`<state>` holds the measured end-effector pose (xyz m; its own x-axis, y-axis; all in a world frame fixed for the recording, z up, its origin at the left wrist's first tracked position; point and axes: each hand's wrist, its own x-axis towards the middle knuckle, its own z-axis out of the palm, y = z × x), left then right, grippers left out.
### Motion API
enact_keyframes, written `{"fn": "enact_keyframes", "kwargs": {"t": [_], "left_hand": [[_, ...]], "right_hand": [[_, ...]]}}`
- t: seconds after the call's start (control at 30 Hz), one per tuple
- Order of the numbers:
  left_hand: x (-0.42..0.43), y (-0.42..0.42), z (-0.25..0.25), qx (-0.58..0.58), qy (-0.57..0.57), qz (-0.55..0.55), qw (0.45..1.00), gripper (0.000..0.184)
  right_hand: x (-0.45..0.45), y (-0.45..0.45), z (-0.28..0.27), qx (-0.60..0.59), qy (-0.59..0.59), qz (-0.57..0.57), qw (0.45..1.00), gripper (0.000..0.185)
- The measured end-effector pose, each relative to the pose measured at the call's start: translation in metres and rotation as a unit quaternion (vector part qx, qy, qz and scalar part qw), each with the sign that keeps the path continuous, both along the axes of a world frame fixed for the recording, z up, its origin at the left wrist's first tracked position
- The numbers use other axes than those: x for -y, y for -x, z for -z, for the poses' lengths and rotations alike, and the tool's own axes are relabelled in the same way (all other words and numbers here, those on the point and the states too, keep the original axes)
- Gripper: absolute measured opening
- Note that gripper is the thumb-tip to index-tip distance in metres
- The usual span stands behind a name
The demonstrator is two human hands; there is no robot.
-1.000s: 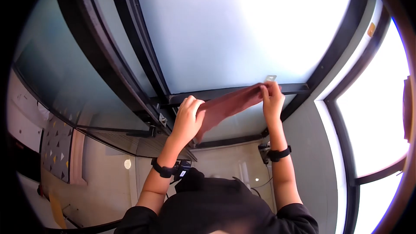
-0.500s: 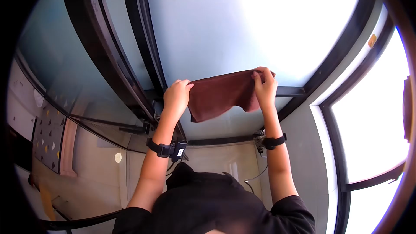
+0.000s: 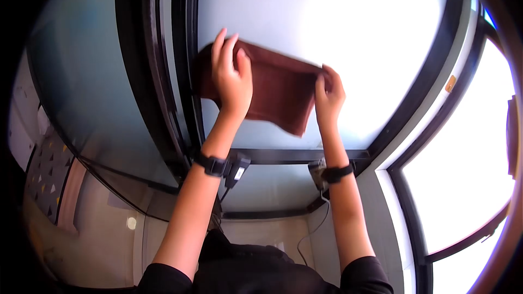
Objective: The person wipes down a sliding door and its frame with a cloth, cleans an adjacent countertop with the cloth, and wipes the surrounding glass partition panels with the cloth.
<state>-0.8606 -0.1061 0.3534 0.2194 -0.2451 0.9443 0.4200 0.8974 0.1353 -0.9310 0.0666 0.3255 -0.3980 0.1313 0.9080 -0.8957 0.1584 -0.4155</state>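
Note:
A brown cloth (image 3: pixel 279 90) hangs spread in front of a frosted glass panel, slightly blurred. My right hand (image 3: pixel 330 98) pinches its upper right corner between thumb and fingers. In front of the cloth's left part is my left hand (image 3: pixel 233 79), fingers pointing up and spread, with the thumb apart. Its fingertips rise above the cloth's top edge, and part of the cloth shows beyond it to the left. Whether the left palm presses on the cloth is hard to see. Both wrists wear black straps with small devices.
The frosted glass panel (image 3: pixel 327 16) has a dark frame with a crossbar (image 3: pixel 272 156). Another dark-framed glass panel (image 3: pixel 81 76) stands at left. A bright window (image 3: pixel 457 152) is on the right. A patterned mat (image 3: pixel 48 174) lies at lower left, and a cable (image 3: pixel 313 232) hangs from the right wrist device.
Both hands and the cloth have moved up, the left hand most. My left hand has gone from pinching the cloth's left corner to spread fingers, and the cloth now extends left past it.

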Motion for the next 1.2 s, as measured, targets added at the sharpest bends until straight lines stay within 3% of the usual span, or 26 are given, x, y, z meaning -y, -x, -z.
{"fn": "enact_keyframes", "kwargs": {"t": [0.07,0.13,0.2,0.3,0.43,0.6,0.7,0.77,0.87,0.93,0.97,1.0,1.07,1.1,1.13,1.2], "left_hand": [[0.001,0.018,-0.024,0.006,0.047,-0.123,0.991,0.047],[0.006,0.036,-0.031,0.066,0.072,-0.170,0.981,0.051],[0.020,0.062,-0.016,0.103,0.088,-0.214,0.967,0.054],[0.017,0.073,0.020,0.169,0.077,-0.209,0.960,0.053],[0.019,0.095,0.073,0.206,0.048,-0.241,0.947,0.055],[0.000,0.094,0.198,0.311,0.045,-0.217,0.924,0.059],[-0.021,0.088,0.255,0.403,0.048,-0.126,0.905,0.058],[-0.032,0.083,0.273,0.417,0.060,-0.119,0.899,0.057],[-0.043,0.058,0.293,0.555,0.076,-0.062,0.826,0.055],[-0.040,0.050,0.299,0.494,0.137,-0.092,0.854,0.048],[-0.040,0.038,0.300,0.565,0.113,-0.062,0.815,0.037],[-0.036,0.028,0.306,0.570,0.111,-0.068,0.811,0.037],[-0.023,0.011,0.315,0.498,0.118,-0.085,0.855,0.034],[-0.012,-0.001,0.328,0.550,0.102,-0.069,0.826,0.042],[-0.004,-0.012,0.324,0.555,0.103,-0.072,0.822,0.042],[0.008,-0.033,0.316,0.584,0.036,-0.208,0.784,0.046]], "right_hand": [[0.017,0.021,-0.031,-0.138,-0.058,0.062,0.987,0.048],[0.030,0.034,-0.051,-0.145,-0.153,0.153,0.966,0.056],[0.038,0.051,-0.047,-0.124,-0.182,0.176,0.960,0.060],[0.040,0.072,-0.029,-0.242,-0.177,0.308,0.903,0.065],[0.044,0.088,0.027,-0.121,-0.257,0.270,0.920,0.065],[0.030,0.088,0.141,-0.155,-0.298,0.272,0.902,0.059],[0.022,0.070,0.195,-0.120,-0.357,0.209,0.903,0.057],[0.014,0.065,0.225,-0.100,-0.376,0.173,0.905,0.057],[-0.003,0.050,0.251,-0.064,-0.403,0.142,0.902,0.057],[-0.006,0.036,0.260,-0.008,-0.409,0.117,0.905,0.058],[-0.005,0.027,0.265,0.028,-0.415,0.084,0.905,0.058],[-0.003,0.020,0.267,0.060,-0.419,0.053,0.905,0.059],[0.008,0.008,0.279,0.047,-0.435,0.015,0.899,0.059],[0.014,0.004,0.286,0.021,-0.489,0.020,0.872,0.059],[0.024,-0.003,0.285,-0.009,-0.476,0.016,0.879,0.055],[0.045,-0.015,0.275,0.102,-0.512,-0.005,0.853,0.047]]}}
